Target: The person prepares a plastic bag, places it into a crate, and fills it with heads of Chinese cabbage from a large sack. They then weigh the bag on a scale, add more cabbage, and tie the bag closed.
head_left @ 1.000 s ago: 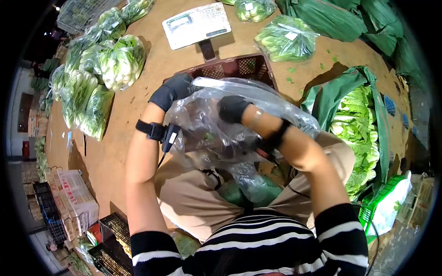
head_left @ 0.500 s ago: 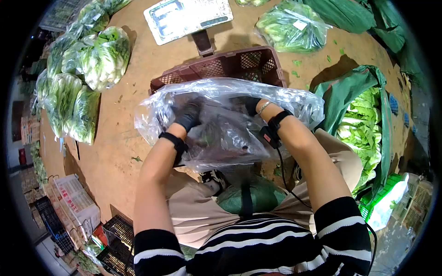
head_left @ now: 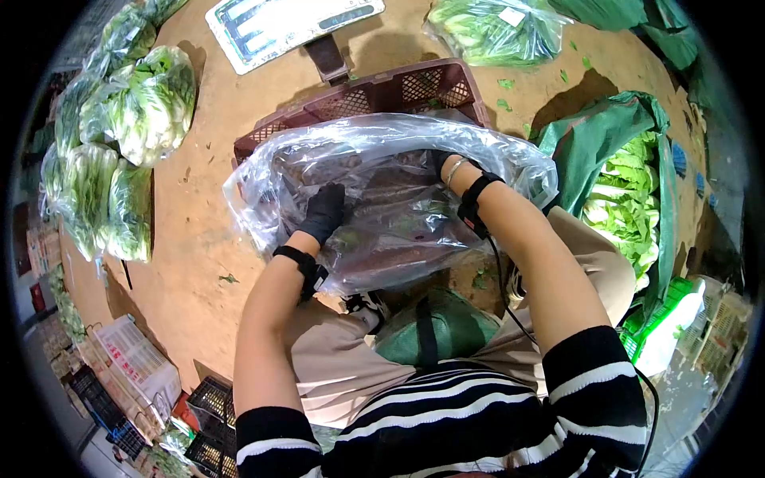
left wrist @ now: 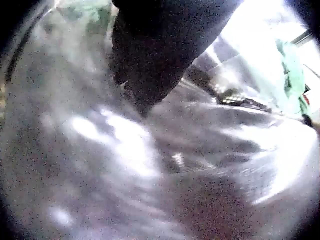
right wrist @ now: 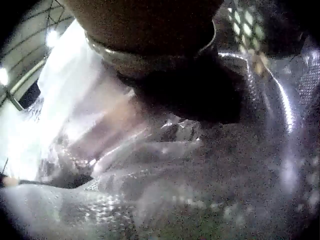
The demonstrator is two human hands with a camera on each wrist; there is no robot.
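Observation:
A large clear plastic bag (head_left: 382, 247) lies spread wide inside and over a maroon mesh crate (head_left: 366, 99). My left hand (head_left: 323, 213), in a black glove, reaches into the bag's mouth at the left. In the left wrist view the gloved fingers (left wrist: 155, 60) run straight down against the film. On the other side, my right hand (head_left: 440, 162) is inside the bag near the crate's right wall, its fingers hidden. The right wrist view shows the dark glove (right wrist: 195, 95) below a bracelet, with crumpled film around it.
Behind the crate stands a scale display (head_left: 291, 32). Bagged leafy greens (head_left: 151, 103) line the left side, and another bagged bunch (head_left: 498, 32) lies at the back. A green sack (head_left: 586, 131) holding loose lettuce (head_left: 625, 199) is at the right. Stacked crates (head_left: 211, 406) stand lower left.
Both hands have gone down into the bag, which has spread from a bunched shape to cover the crate. Over the last half second the bag has settled lower and opened wider.

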